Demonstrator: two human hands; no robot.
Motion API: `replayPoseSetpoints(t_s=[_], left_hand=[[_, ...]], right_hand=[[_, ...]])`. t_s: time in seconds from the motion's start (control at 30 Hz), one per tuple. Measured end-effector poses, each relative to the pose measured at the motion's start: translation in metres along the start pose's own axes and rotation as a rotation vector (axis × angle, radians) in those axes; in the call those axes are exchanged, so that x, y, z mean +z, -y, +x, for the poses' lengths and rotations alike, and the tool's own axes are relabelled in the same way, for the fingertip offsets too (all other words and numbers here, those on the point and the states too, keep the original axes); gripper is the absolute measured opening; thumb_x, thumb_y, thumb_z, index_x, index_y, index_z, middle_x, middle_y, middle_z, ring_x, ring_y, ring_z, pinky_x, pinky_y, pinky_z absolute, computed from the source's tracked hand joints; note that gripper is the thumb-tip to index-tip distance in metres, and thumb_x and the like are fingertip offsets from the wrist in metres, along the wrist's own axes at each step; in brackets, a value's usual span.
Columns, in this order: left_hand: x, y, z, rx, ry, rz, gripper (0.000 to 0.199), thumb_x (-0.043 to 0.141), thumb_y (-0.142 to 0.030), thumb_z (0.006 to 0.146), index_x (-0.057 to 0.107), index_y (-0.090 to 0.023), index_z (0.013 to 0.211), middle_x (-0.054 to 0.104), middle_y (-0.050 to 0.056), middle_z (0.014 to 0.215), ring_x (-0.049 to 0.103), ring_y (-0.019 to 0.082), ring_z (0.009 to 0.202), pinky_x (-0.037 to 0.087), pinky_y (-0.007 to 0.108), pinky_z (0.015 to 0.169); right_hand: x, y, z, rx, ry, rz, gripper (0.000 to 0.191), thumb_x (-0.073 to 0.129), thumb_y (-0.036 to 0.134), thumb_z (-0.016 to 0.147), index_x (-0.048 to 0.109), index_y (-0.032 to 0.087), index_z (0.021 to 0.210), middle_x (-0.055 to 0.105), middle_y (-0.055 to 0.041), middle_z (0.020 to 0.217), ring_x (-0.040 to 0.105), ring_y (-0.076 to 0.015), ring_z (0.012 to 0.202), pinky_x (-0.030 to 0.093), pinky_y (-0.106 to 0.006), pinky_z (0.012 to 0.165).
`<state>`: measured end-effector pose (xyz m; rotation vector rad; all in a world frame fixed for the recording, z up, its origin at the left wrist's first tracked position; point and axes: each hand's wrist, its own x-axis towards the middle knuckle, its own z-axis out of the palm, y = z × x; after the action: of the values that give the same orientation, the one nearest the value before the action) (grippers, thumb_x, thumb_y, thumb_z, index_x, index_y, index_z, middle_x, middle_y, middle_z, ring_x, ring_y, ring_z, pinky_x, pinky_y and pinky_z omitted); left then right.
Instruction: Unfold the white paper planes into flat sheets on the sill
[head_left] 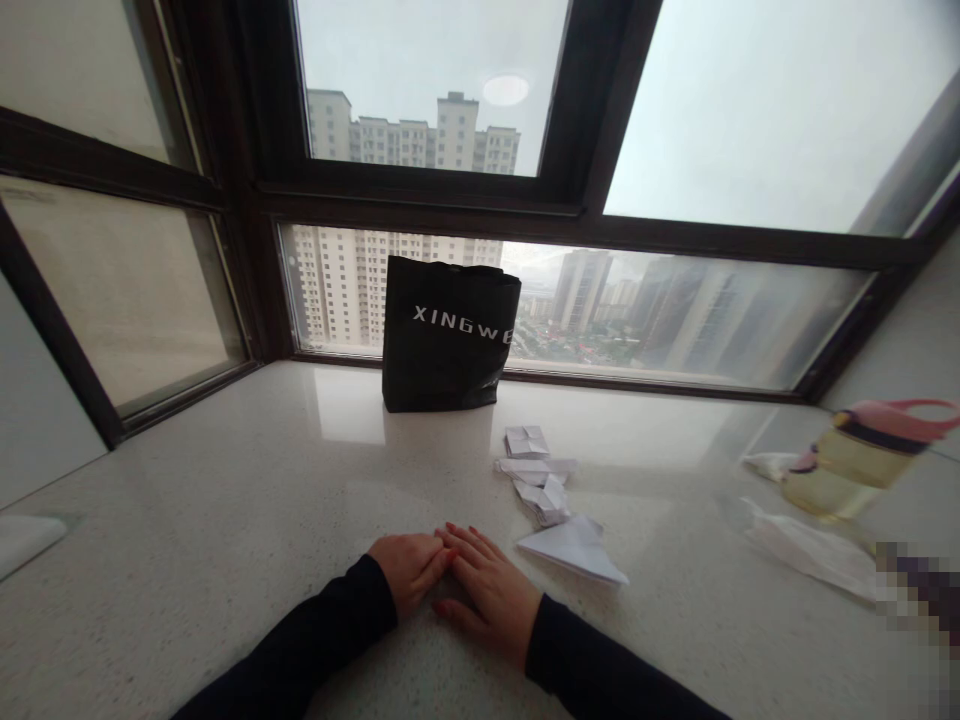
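My left hand (411, 572) rests low on the speckled white counter, open, its fingertips partly hidden where they meet the other hand. Lying flat with fingers stretched out, my right hand (491, 595) touches the left one and holds nothing. Just to the right of it is a white paper folded into a triangle (577, 552). Behind that, in a row going away from me, lie a crumpled-looking folded paper (551, 500), a narrow folded paper strip (536, 469) and a small folded paper square (526, 441). Neither hand touches the papers.
A black bag (450, 340) with white lettering stands upright by the window. On the right are a yellowish bottle with a pink lid (855, 460) and a crumpled white plastic wrapper (814, 550). A white object (30, 540) sits at the left edge. Dark window frames (420, 190) bound the counter.
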<state>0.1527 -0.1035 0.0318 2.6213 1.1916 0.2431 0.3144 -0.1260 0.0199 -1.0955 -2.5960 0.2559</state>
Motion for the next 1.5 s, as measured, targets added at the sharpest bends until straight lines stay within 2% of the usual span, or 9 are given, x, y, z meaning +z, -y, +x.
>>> replayPoseSetpoints(t_s=[1.5], left_hand=[[0.0005,0.0009,0.0009,-0.002,-0.005,0.004,0.045,0.012,-0.039,0.084,0.052,-0.018,0.083,0.061,0.005,0.080,0.056,0.017,0.071,0.041,0.026,0.060]], right_hand=[[-0.0028,0.0025,-0.0002,0.004,-0.009,0.006,0.054,0.037,0.047,0.079,0.037,0.012,0.120,0.040,-0.0083,0.123,0.028,-0.0194,0.115,0.019,-0.035,0.097]])
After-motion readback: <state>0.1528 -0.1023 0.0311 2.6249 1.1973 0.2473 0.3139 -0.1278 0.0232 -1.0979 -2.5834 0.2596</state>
